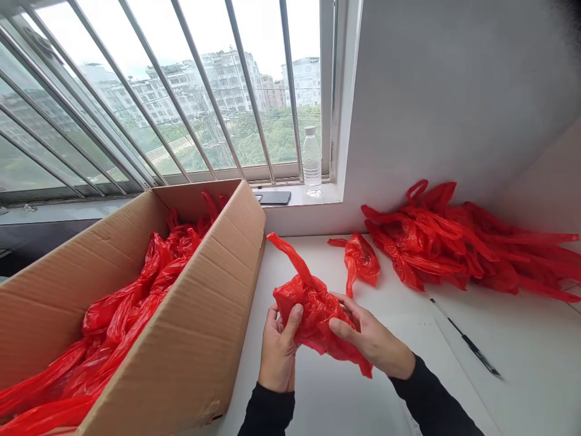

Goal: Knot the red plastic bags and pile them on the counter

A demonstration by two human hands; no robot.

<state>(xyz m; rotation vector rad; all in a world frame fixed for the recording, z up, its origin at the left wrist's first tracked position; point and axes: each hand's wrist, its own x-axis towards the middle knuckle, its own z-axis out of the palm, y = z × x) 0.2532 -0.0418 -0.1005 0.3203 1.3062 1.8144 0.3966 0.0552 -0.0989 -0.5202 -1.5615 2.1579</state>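
Between my two hands, above the white table, is a crumpled red plastic bag (313, 309) with one long handle sticking up to the upper left. My left hand (280, 342) grips its left side, thumb on top and fingers behind. On the right side, my right hand (363, 336) holds the same bag, thumb in front and fingertips behind it. Whether anything is inside the bag cannot be seen. A smaller knotted red bag (362, 260) lies on the table just beyond my hands.
An open cardboard box (213, 315) full of red plastic bags (131, 309) stands at left. More red bags (436, 242) are heaped at right against the wall. A black pen (472, 345) lies on the white table (345, 399). A water bottle (311, 160) and a phone (273, 198) rest on the windowsill.
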